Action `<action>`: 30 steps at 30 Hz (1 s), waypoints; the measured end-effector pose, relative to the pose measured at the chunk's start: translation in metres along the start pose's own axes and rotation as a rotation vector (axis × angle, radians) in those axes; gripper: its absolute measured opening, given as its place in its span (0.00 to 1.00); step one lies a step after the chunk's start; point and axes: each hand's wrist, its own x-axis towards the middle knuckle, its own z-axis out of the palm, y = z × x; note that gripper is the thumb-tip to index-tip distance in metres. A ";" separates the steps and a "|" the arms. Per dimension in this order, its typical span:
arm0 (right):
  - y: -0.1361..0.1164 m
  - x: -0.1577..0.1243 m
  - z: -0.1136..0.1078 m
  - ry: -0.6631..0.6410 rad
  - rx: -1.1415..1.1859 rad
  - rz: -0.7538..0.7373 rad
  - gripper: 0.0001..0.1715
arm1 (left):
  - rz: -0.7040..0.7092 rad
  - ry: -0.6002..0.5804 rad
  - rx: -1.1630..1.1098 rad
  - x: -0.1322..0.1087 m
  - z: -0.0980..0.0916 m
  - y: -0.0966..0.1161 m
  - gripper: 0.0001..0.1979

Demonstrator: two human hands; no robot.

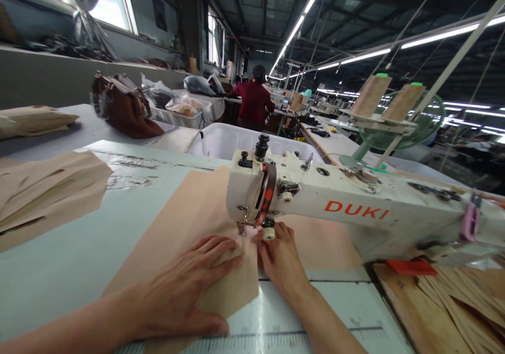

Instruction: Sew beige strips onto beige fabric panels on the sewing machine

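A white sewing machine (300,191) with orange lettering stands over a tan sheet of fabric or leather (185,206), whose kind I cannot make out. My left hand (189,280) lies flat on the sheet to the left of the needle area, fingers stretched and thumb apart. Just right of the needle, my right hand (282,251) has its fingers bent at the sheet's edge under the machine arm. Its thumb and fingertips close together there, partly hidden by the machine head. More of the tan sheet shows behind the right hand.
Cut tan pieces (51,191) lie at the left, and more pieces (465,301) on a wooden board at the right. A brown handbag (122,107) stands behind. A white bin (221,138) sits beyond the machine. Thread cones (369,96) rise at right. A person (255,99) works farther back.
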 end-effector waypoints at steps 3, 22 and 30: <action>0.001 0.001 0.002 0.006 -0.020 -0.004 0.14 | 0.007 -0.002 0.008 0.006 0.000 -0.009 0.45; -0.003 0.002 0.001 -0.024 -0.069 -0.022 0.15 | 0.046 0.062 -0.044 0.019 -0.003 -0.017 0.39; -0.001 0.002 0.005 -0.008 -0.043 -0.042 0.17 | 0.065 0.086 -0.046 0.025 -0.004 -0.023 0.40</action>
